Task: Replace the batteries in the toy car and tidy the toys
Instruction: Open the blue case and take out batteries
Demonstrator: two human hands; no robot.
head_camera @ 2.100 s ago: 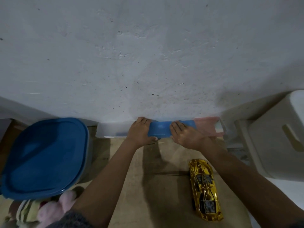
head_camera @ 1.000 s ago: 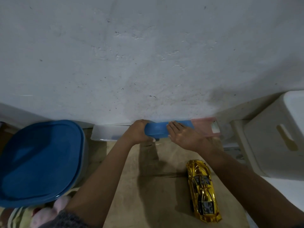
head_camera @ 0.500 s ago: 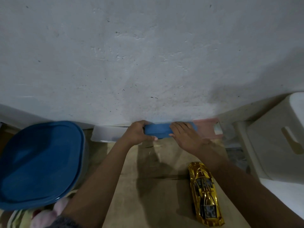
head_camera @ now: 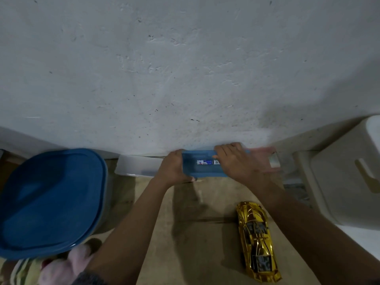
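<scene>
Blue box (head_camera: 202,171), frame centre, batteries (head_camera: 205,162) visible inside. Left hand (head_camera: 174,168) fingers clamp its left end; right hand (head_camera: 236,163) fingers curl over its far rim.

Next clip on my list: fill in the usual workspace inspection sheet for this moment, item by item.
Surface: tan floor, a seam across it, hand shadows.
Job's things: gold toy car on the floor, untouched; blue box at the wall's foot, batteries showing inside.
Clutter: clear box left of the blue one; blurred pink piece right of it; blue-lidded tub; soft toys at lower left.
Hands: left hand grips the blue box's left end; right hand covers its right end, fingers curled over the far edge.
Cables: nothing seen.
Surroundings: rough white wall; beige plastic unit with a handle slot, at right.
</scene>
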